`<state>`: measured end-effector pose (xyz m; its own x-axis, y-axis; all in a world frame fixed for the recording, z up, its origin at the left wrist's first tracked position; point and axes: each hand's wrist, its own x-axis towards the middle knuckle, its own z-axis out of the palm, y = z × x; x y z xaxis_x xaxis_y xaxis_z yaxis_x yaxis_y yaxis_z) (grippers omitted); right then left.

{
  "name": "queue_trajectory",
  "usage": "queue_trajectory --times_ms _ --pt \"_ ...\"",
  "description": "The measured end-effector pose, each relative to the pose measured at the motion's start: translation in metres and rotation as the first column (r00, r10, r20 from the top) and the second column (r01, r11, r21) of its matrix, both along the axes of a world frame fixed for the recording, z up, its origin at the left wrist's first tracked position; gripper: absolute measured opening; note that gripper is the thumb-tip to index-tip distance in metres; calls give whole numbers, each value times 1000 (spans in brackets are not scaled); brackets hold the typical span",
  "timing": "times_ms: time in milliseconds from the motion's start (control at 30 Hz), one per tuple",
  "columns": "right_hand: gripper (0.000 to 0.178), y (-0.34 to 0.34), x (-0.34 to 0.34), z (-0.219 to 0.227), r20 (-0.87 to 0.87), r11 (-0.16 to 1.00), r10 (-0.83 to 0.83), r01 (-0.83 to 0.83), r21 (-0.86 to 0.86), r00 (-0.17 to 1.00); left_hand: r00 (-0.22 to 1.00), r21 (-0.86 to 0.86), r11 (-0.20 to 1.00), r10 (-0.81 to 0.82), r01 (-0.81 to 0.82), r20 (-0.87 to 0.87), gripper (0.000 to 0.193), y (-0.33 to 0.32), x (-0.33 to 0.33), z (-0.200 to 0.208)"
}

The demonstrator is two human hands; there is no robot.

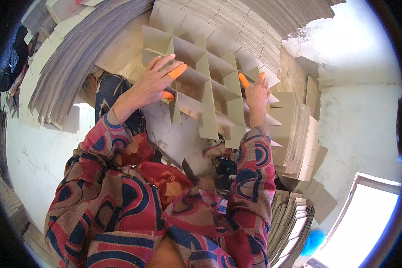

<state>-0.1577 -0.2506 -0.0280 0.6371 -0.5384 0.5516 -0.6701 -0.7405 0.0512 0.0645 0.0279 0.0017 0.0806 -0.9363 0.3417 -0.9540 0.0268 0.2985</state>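
A grid of interlocked cardboard dividers (207, 107) stands before me, with several square cells between its crossed strips. My left hand (149, 85) grips its left side, thumb against a strip and the other fingers reaching over the top edges. At the right side, my right hand (257, 98) holds the outer strips, its fingers pointing away from me. Orange finger covers show on both hands. The parts of the strips behind my fingers are hidden.
Curved stacks of cardboard strips (76, 58) rise at the left, with more strips (286, 15) at the far side. Cardboard sheets (290, 138) are piled at the right, and another bundle (288, 228) stands at the lower right. A pale wall (353, 125) bounds the right.
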Motion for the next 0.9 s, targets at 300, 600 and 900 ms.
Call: queue_trajectory --times_ms 300,600,900 --pt "64 102 3 60 -265 925 290 -199 325 919 989 -59 995 -70 79 133 69 -65 27 -9" --pt "24 111 -13 25 -120 851 298 -206 482 947 951 32 953 -299 302 -78 42 -75 37 -20" --pt "14 115 -6 32 -168 858 380 -279 431 909 917 -2 924 -379 382 125 19 -62 42 -14"
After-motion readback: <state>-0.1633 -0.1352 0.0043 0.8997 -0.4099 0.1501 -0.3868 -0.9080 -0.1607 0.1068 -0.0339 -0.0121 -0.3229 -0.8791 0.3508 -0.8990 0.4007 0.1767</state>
